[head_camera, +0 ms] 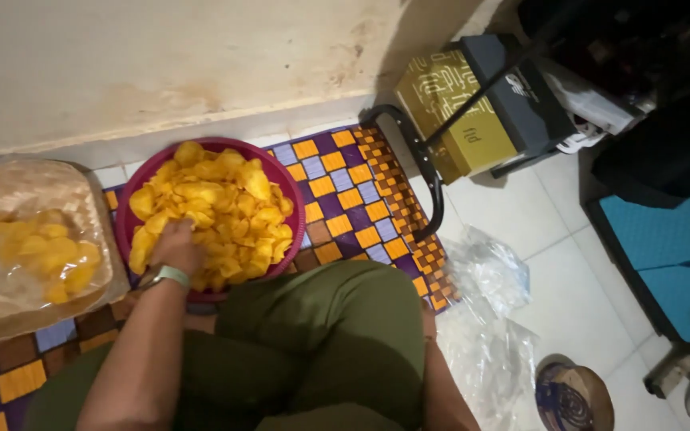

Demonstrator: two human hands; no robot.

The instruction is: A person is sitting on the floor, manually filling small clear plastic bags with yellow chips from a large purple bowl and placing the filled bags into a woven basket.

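The left hand (176, 247) is sunk in the heaped yellow chips (213, 211) filling the pink bowl (293, 199) on the checked mat (361, 199), its fingers buried so their grip cannot be told, while the clear bag (29, 239) beside holds only a small share, and the right hand stays unseen.

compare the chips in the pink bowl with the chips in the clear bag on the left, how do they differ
The chips in the pink bowl lie open and heaped high, nearly filling the bowl; the chips in the clear bag form a smaller pile, blurred behind plastic. The left hand digs into the bowl's chips; nothing touches the bagged ones. Both are yellow-orange and sit on the checkered mat.
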